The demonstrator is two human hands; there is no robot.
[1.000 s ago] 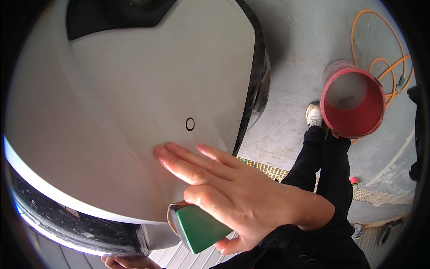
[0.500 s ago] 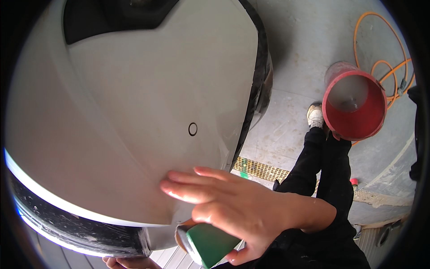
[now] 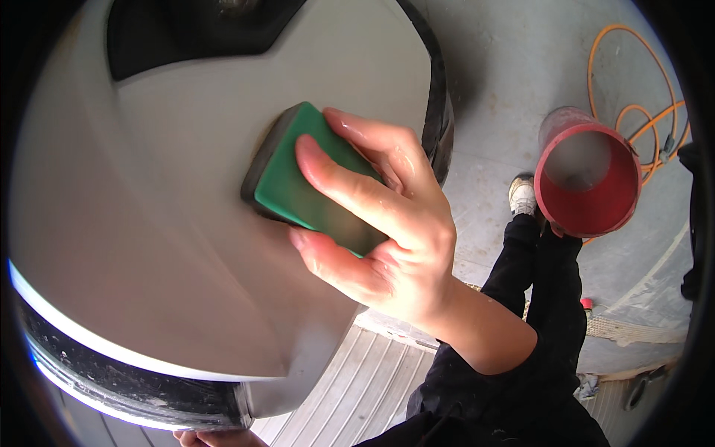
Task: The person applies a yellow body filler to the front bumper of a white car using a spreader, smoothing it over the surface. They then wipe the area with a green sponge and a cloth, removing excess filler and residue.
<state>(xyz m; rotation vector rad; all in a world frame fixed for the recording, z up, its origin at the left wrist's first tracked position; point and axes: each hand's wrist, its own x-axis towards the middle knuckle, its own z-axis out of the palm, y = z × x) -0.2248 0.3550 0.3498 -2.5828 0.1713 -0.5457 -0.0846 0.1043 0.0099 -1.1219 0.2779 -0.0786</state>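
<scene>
My right hand [image 3: 395, 216] is wrapped round a green sanding block [image 3: 328, 179] with a dark underside. Thumb and fingers grip its sides, and it lies against, or just above, a smooth light grey car body panel [image 3: 186, 246]. Water glistens on the fingers. At the bottom left, part of my left hand [image 3: 220, 438] shows beside the panel's lower black-trimmed edge [image 3: 141, 398]. Most of its fingers are out of sight, so its grip cannot be made out.
A red bucket [image 3: 547, 201] holding cloudy water stands to the right, near my shoe [image 3: 522, 195]. Behind it an orange hose [image 3: 593, 63] is coiled on the grey floor [image 3: 491, 97]. A black part [image 3: 194, 33] is set into the panel's far side. Ribbed flooring [image 3: 365, 372] lies below.
My right hand has moved up and away across the panel with the sanding block. The block, earlier tilted under the palm with fingers spread, is now gripped by its sides.
</scene>
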